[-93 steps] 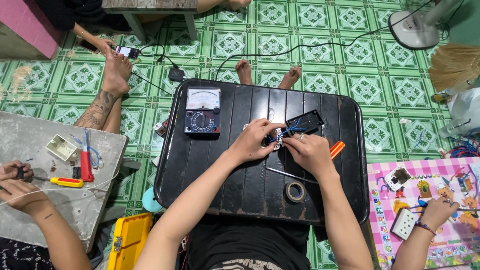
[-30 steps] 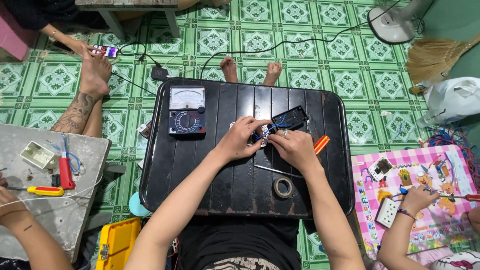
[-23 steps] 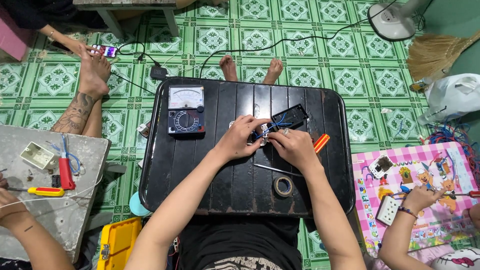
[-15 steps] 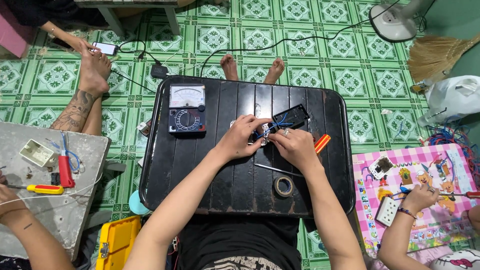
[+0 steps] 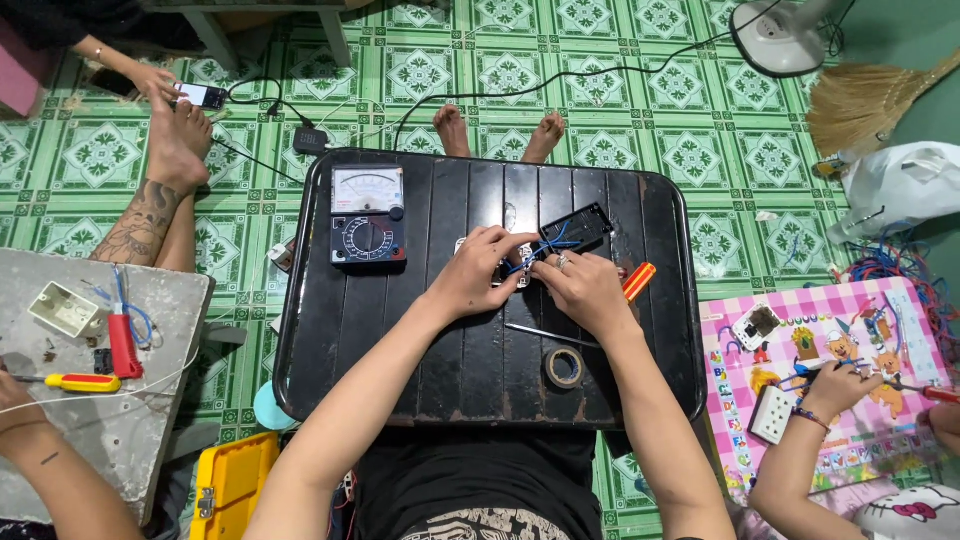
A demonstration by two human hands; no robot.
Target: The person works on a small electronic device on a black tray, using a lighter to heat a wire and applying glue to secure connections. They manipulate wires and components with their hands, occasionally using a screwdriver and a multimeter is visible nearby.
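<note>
a: where are the hands rn?
b: both mid-frame on the black table. left hand and right hand pinch a small part w/ blue wires between them, fingertips closed on it. can't tell exactly what the part is, too small.
a: anything changed vs a sec ago?
b: barely. hands stay put on the same spot, same grip, so the fiddly wire work is still going, nothing set down.
a: what's around?
b: black box just above the right hand, wires run to it. meter upper left of the table. orange tool right of the right hand, thin metal rod and tape roll below the hands.
a: others?
b: yes. lower right, someone's hand over a pink mat. lower left, an arm by a grey slab w/ a yellow screwdriver.
</note>
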